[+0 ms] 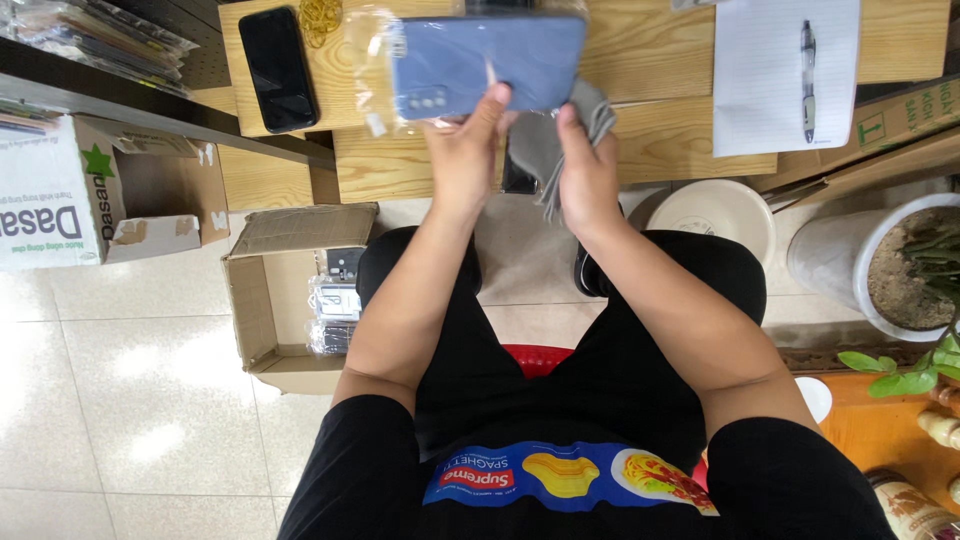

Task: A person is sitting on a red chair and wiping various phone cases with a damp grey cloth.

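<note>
Head view, looking down over lap and counter. Left hand clamped on blue phone case inside clear plastic sleeve, thumb pressed against lower edge of case near its middle. Right hand closed on grey cloth, cloth bunched between fingers and hanging just below right end of case; contact between right hand and case not determinable. Case held raised above near edge of counter, long axis running left to right, camera cutout toward left end. Case directly ahead of both hands, left hand nearer and bearing it. Black phone flat at left end of counter, rubber bands just beside it. White paper sheet with pen at right end. Open cardboard box on floor left of knees, holding small packets.
</note>
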